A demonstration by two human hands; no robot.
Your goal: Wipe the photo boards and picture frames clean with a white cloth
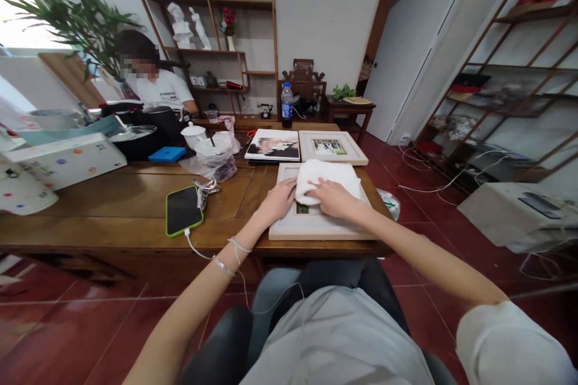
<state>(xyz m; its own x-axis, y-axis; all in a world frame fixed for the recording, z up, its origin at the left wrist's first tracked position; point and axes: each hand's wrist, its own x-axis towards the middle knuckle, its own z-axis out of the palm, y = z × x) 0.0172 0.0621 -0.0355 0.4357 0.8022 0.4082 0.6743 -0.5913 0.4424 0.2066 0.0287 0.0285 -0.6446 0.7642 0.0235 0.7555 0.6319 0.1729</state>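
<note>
A white-framed picture (289, 230) lies flat at the near right end of the wooden table (112, 195). A folded white cloth (327, 177) rests on top of it. My left hand (277, 200) lies on the frame's left side, fingers curled against the cloth's edge. My right hand (332, 197) presses flat on the cloth, fingers stretched out. Beyond it lie a second framed picture (332, 147) and a frameless photo print (273, 145).
A green-cased phone (182, 210) on a white cable lies left of the frame, beside a metal clip (204, 188). Further back are plastic bags, a white pot (193, 133), a blue box, dark pans and a water bottle (286, 106). Another person sits at the far left. Shelves line the right.
</note>
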